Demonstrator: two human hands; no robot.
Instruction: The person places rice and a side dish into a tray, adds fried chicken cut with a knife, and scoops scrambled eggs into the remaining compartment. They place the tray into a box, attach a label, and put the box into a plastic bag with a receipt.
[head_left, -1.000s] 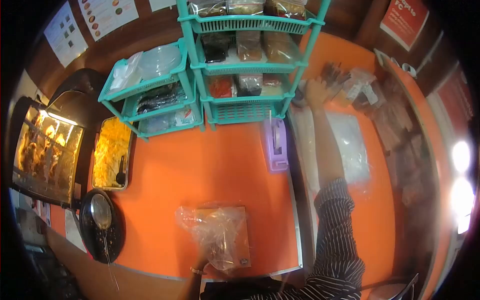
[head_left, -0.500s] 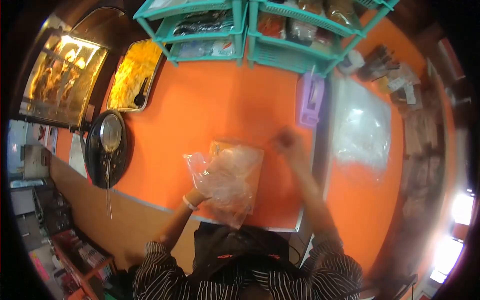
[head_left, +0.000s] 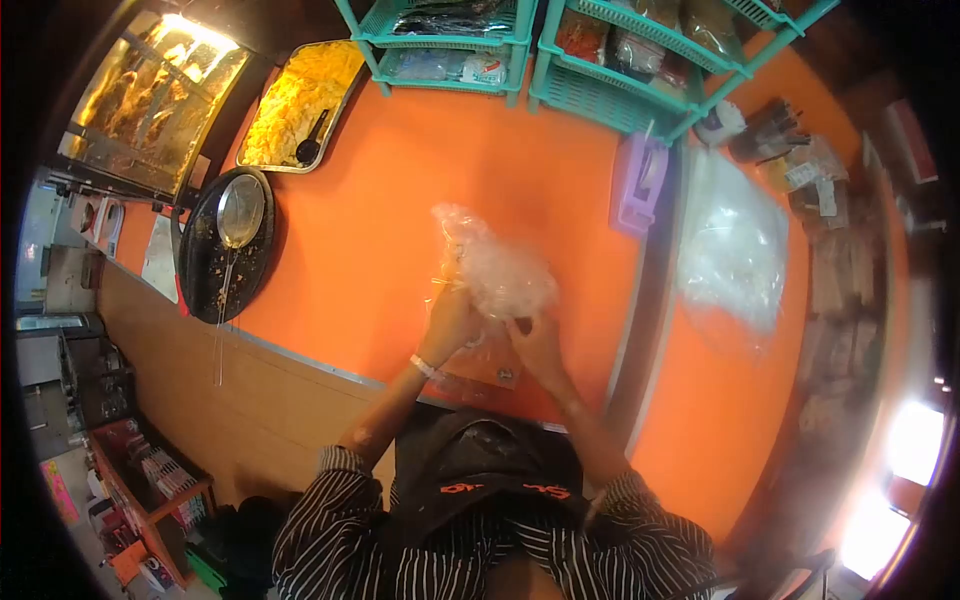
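A crumpled clear plastic bag (head_left: 505, 275) is held up over the front part of the orange table. My left hand (head_left: 450, 322) grips its left side with closed fingers, a pale band on the wrist. On its right lower edge, the fingers of my right hand (head_left: 538, 347) are pinched. Below both hands, more clear plastic with a small dark mark near its corner lies close to the table's front edge. The plastic partly covers my left fingertips.
At the left, a strainer (head_left: 241, 212) rests on a black pan (head_left: 200, 262), its handle past the table edge. Behind are a tray of yellow food (head_left: 283, 112) and a lit glass case (head_left: 150, 105). Teal racks (head_left: 600, 92), a purple tape dispenser (head_left: 638, 185) and a plastic-bag stack (head_left: 735, 245) stand beyond.
My right hand has come in from the right and taken hold of the bag. The bag is gathered and raised slightly, and the camera view has shifted.
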